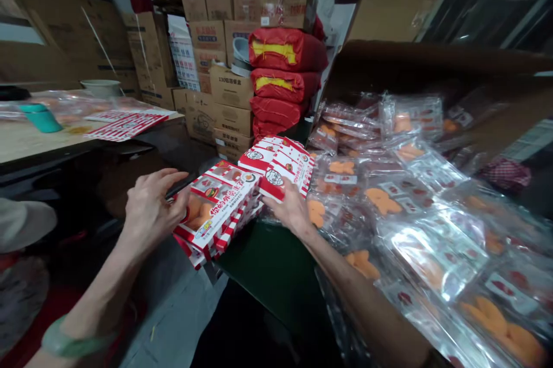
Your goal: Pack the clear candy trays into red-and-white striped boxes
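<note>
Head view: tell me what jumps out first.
Both hands, left and right, grip a red-and-white striped printed carton at centre. Right of it spreads a heap of clear plastic packets with orange pieces. Behind stand stacked red sacks with yellow bands.

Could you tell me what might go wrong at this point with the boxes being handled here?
The red-and-white box juts past the dark table edge, held by the left hand and right hand; it could drop. The stacked boxes behind might get knocked. The clear packets lie heaped and may slide.
</note>
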Motion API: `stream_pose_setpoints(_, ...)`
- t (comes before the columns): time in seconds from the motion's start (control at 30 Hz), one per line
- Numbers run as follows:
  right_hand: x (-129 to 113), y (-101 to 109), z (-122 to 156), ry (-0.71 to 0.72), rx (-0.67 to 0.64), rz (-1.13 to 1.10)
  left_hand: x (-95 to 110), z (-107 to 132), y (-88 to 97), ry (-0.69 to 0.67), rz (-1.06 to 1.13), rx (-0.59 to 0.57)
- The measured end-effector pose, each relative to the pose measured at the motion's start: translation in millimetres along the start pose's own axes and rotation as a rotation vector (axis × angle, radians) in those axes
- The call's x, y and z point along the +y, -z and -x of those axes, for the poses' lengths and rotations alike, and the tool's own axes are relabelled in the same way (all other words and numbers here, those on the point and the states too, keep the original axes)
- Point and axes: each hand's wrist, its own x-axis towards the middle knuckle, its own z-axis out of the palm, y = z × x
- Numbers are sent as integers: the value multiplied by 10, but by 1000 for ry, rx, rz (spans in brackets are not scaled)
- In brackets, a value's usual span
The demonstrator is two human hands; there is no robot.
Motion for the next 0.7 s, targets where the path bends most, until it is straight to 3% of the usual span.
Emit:
stream_pose_setpoints(0.07, 237, 71, -3, 98, 44, 315, 372, 173, -131, -43, 146, -29)
stream_pose_setpoints(0.17, 506, 100, -114, 231, 4, 562, 827, 434, -484, -25, 371, -252)
stream_pose_setpoints(0.27, 588, 160, -256, 324, -28, 545, 987, 588, -818, -6, 511, -450)
stream_pose_setpoints(0.33, 558, 294, -339, 351, 21, 541, 980, 612, -960, 26, 537, -485)
stream_pose_setpoints(0.4, 481, 533, -401, 335, 117, 534, 970, 583, -1049, 22, 506, -427)
stream_pose_setpoints(0.47, 365, 867, -407, 295, 237, 529, 1015, 518, -1099, -85, 451, -300)
stream_pose_setpoints(0.6, 68, 1591, -101, 326, 531, 248, 1291, 345, -1056, -536, 328, -7)
stream_pose_setpoints(0.63, 4, 1727, 35, 363, 533, 122, 1375, 305, -1014, -643, 290, 28)
stream_pose_setpoints(0.7, -80, 1904, 321, 415, 415, -97, 1522, 250, -911, -815, 207, 18)
